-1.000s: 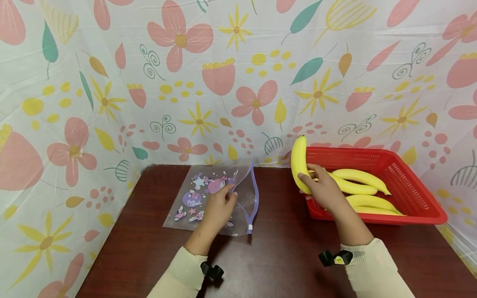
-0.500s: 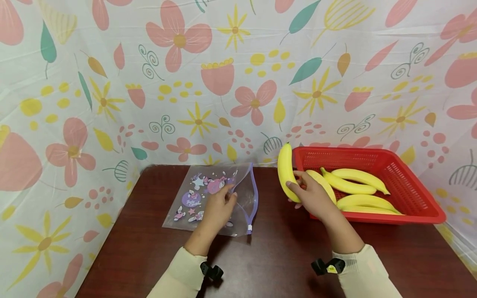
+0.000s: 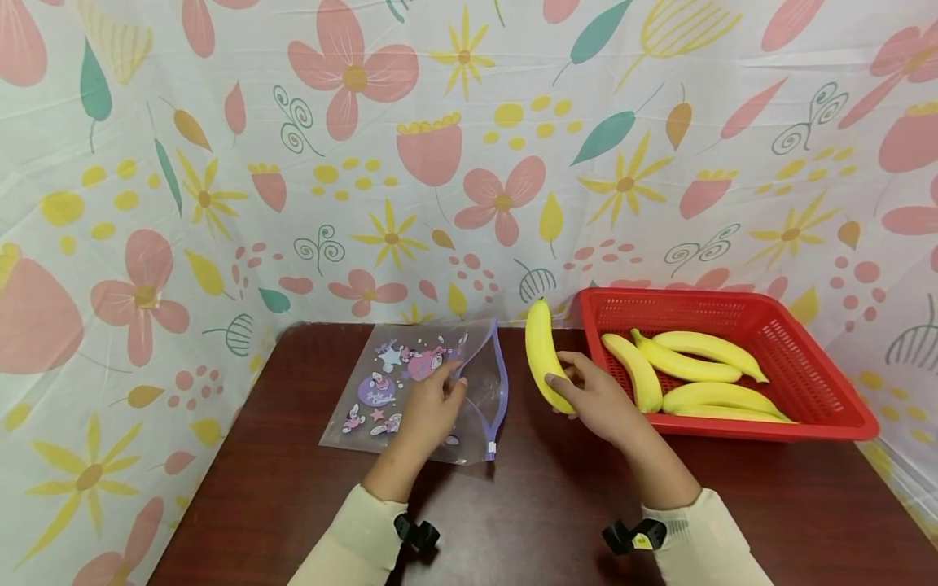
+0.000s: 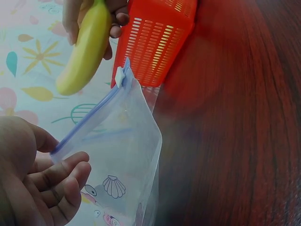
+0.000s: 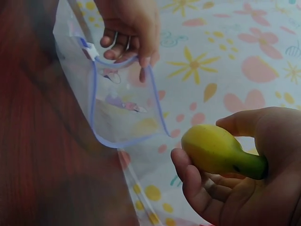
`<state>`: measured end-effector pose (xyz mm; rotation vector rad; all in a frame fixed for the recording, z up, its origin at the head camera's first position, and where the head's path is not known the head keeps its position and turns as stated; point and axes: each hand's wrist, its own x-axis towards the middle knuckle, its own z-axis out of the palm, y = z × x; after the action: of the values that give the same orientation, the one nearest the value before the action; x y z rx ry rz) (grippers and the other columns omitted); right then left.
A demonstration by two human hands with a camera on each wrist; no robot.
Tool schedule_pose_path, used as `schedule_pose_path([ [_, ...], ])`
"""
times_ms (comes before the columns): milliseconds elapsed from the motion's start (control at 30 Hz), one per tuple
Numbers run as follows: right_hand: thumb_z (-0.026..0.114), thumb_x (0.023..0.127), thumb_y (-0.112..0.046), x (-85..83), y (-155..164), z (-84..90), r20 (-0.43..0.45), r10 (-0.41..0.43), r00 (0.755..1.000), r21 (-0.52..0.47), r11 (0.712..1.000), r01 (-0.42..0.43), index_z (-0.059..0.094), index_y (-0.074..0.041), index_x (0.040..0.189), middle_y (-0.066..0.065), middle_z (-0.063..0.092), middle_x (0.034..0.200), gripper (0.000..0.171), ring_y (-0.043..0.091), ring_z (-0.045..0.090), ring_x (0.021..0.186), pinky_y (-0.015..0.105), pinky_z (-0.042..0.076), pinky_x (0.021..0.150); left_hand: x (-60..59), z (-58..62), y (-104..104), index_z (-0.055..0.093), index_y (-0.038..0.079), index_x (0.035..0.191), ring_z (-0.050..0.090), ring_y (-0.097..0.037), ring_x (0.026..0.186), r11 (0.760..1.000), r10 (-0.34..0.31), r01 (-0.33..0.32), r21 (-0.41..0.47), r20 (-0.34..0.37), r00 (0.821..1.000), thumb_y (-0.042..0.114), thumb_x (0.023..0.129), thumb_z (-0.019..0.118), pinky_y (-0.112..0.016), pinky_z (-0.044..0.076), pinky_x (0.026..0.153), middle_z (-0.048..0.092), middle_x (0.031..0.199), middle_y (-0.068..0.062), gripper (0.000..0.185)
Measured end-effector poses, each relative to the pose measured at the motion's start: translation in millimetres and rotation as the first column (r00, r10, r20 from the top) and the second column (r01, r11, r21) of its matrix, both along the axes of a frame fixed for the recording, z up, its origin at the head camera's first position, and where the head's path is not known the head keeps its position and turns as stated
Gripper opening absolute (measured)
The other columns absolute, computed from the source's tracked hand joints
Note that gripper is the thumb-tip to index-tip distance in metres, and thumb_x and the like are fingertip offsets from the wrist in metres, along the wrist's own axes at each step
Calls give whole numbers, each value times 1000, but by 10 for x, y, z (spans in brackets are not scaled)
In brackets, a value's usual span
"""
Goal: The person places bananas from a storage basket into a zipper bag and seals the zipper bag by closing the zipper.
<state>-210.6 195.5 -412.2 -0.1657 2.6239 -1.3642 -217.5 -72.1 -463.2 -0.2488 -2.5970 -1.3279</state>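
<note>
A clear slider bag (image 3: 377, 391) with purple edging and cartoon prints lies toward the left of the table in the head view. My left hand (image 3: 425, 407) pinches the upper layer near its mouth; in the left wrist view the thumb and fingers meet at the purple rim. The bag's mouth (image 5: 117, 145) gapes toward the right. My right hand (image 3: 597, 399) grips a yellow banana (image 3: 542, 354) by its lower part, held tilted above the table between bag and basket. Its green-tinged end (image 5: 254, 165) points back into the palm in the right wrist view.
A red perforated basket (image 3: 828, 427) stands at the right, holding several more bananas (image 3: 703, 350). Behind the dark wooden table (image 3: 513, 521) hangs a flower-print cloth (image 3: 469, 195), which also runs along the left side.
My right hand has carried the banana leftward and slightly down, from the basket's left edge toward the bag. The left hand and the bag have stayed in place.
</note>
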Motion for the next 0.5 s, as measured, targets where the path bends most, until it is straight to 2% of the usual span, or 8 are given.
schedule_pose_path([
  [233,61,99,-44,32,-51,-73,-30,3,1000,49,999,-1,46,-10,147,13,65,114,60,20,62,88,31,51,74,-2,-9,-1,65,7,131,44,-7,55,1000,1,-1,-6,2,1000,20,98,61,-25,41,53,59,75,1,36],
  [500,61,98,-46,63,-105,-127,-9,22,1000,76,997,-21,47,-11,145,11,64,116,60,19,59,91,30,49,75,-11,-38,0,65,8,131,46,-6,57,1000,3,-3,-9,-2,1000,22,98,61,-25,43,55,62,78,0,37],
])
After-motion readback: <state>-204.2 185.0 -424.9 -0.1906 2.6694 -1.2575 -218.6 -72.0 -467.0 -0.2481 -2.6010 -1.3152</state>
